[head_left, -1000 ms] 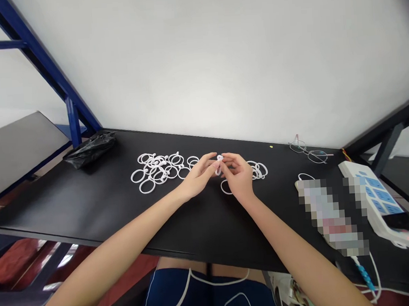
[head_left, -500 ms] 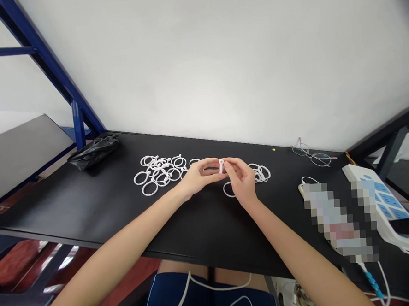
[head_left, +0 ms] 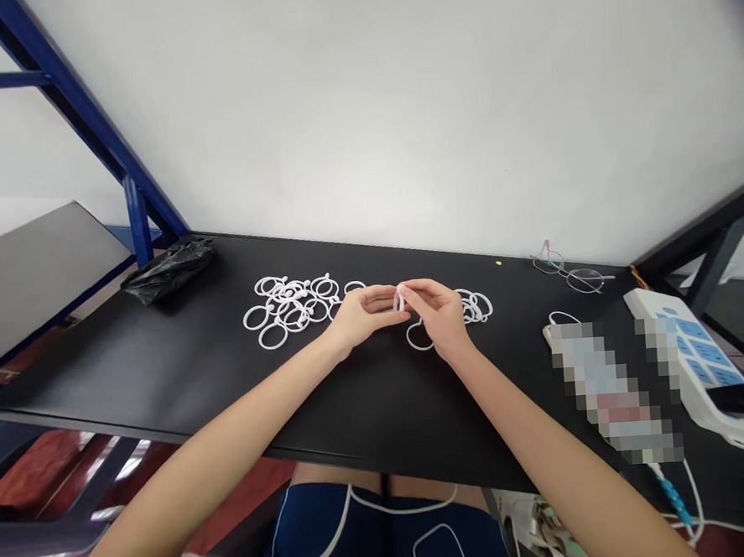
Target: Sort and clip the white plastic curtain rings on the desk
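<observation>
A white plastic ring (head_left: 398, 300), seen nearly edge-on, is held between my two hands above the black table. Thumb and fingers of my left hand (head_left: 362, 314) grip its left side. My right hand (head_left: 435, 310) pinches it near the top, where a small knob shows partly behind the fingertips. Left of my hands lies a loose pile of several similar white rings (head_left: 295, 304), each with a small knob. A smaller group of white rings (head_left: 476, 306) lies just right of my right hand, and one more ring (head_left: 418, 337) shows partly beneath it.
The black table (head_left: 367, 405) meets a white wall. A black plastic bag (head_left: 170, 271) lies at the far left. On the right are eyeglasses (head_left: 567, 273), a blurred-out phone (head_left: 612, 390) with a cable and a white power strip (head_left: 685, 352). Blue metal posts (head_left: 138, 217) stand at left.
The ring between my hands has turned, so its knob no longer faces me as plainly. My right fingers have shifted slightly over its top. The view has tilted a little.
</observation>
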Demonstrator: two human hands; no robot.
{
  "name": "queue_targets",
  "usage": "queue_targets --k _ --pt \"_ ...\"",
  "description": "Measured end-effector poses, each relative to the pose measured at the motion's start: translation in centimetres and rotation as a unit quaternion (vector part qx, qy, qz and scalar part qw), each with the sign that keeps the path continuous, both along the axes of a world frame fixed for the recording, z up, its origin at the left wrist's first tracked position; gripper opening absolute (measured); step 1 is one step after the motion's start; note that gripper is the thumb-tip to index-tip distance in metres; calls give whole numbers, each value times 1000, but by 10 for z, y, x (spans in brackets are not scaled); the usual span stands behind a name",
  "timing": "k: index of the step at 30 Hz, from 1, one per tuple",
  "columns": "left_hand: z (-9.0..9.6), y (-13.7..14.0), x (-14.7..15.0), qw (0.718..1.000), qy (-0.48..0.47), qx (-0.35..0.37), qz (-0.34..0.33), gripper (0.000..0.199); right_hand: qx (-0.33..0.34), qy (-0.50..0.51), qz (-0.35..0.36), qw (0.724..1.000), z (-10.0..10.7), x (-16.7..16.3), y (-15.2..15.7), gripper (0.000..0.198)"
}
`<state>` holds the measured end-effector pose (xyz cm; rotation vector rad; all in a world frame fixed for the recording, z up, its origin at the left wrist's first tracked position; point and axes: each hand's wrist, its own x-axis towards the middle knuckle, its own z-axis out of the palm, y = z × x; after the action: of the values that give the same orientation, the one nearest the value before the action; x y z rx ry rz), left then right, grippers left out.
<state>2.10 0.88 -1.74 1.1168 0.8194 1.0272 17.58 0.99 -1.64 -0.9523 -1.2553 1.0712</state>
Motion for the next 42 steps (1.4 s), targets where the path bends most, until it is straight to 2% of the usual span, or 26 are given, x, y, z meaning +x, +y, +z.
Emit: queue_targets --k 10,42 --pt "6 -2 0 1000 1 -12 -11 53 6 27 6 1000 -1 1 1 14" --pt "1 1 -3 1000 4 13 -23 52 1 27 -1 1000 -2 -1 0 17"
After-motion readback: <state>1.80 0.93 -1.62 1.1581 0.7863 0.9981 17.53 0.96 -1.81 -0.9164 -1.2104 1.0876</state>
